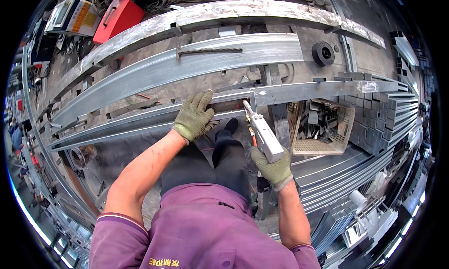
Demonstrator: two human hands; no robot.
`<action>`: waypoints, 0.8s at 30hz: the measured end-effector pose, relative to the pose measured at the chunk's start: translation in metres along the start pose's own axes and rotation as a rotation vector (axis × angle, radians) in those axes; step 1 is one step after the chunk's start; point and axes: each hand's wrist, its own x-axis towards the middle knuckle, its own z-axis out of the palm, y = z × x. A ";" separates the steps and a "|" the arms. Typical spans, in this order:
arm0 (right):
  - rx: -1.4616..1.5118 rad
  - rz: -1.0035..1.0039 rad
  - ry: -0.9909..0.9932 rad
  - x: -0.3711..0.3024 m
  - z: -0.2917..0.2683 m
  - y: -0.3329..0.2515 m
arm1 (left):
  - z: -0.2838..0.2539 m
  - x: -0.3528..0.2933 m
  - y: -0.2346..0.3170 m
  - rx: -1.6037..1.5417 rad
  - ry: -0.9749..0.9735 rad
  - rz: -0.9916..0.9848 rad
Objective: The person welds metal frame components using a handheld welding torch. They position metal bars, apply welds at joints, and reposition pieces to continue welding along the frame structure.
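My right hand, in an olive-green work glove, is closed round the rear of a grey handheld welding gun. The gun's narrow nozzle points away from me into a long steel channel, close to where the channel meets a flat steel bar. Whether the tip touches metal I cannot make out. My left hand, gloved alike, lies across the channel left of the nozzle, its fingers stretched over the far side. An orange hose with brass fittings runs along the gun.
Beyond lies a wide steel channel bearing a hammer with a rod handle. A long beam runs behind it. On the right are a plastic crate of metal pieces, stacked steel tubes and a black spool. A red box stands far left.
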 end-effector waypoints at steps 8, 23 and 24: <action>-0.117 -0.229 -0.129 -0.014 -0.073 -0.004 | 0.007 -0.004 0.002 0.003 0.041 -0.005; -0.482 -0.408 -0.472 0.052 -0.150 -0.006 | 0.009 -0.006 0.002 -0.007 0.100 0.004; -0.484 -0.423 -0.484 0.054 -0.150 -0.005 | 0.007 -0.006 0.002 -0.004 0.102 0.005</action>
